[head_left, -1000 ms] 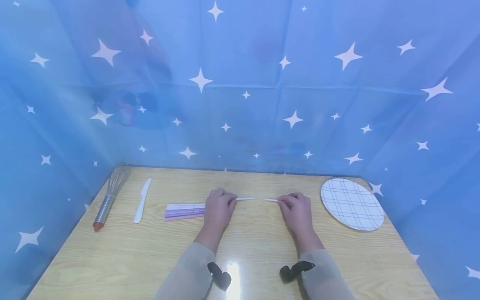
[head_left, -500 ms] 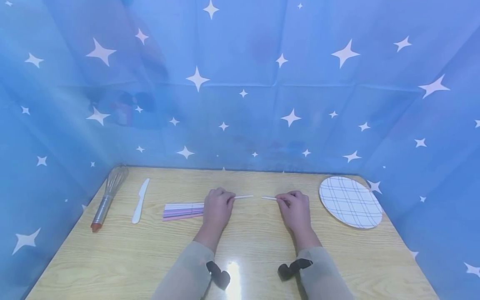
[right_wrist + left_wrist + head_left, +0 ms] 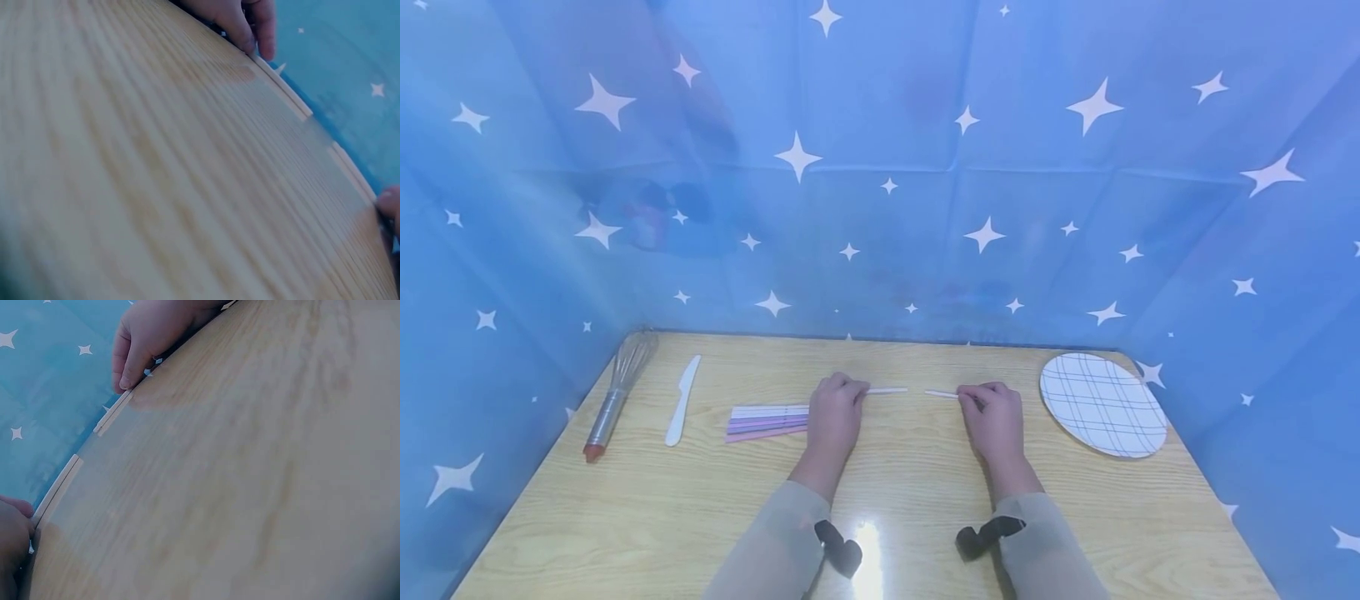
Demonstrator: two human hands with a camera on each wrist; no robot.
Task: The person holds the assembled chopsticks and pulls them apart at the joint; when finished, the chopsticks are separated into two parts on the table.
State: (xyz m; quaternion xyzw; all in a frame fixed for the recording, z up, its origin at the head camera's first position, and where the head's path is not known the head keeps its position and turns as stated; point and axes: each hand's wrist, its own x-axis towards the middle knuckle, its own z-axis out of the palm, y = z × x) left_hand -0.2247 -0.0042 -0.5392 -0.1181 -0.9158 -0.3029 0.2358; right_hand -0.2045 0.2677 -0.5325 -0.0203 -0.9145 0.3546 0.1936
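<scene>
At the far left of the wood-grained desk point(image 3: 917, 475), a whisk point(image 3: 617, 396) with looped wires, a metallic handle and a reddish tip lies slantwise. Next comes a smooth white knife point(image 3: 682, 402), blade end away from the person. Flat, narrow strips point(image 3: 766, 422) in white, purple and pink fan slightly, their right ends hidden by the left hand point(image 3: 835, 417), which pinches a slim white stick point(image 3: 887, 390) pointing right. Across a small gap, a second white stick point(image 3: 940, 393) points back left, pinched between the right hand's point(image 3: 996, 421) thumb and fingers. Rightmost lies an oval-looking white plate point(image 3: 1103, 405) crossed by thin bluish lines.
</scene>
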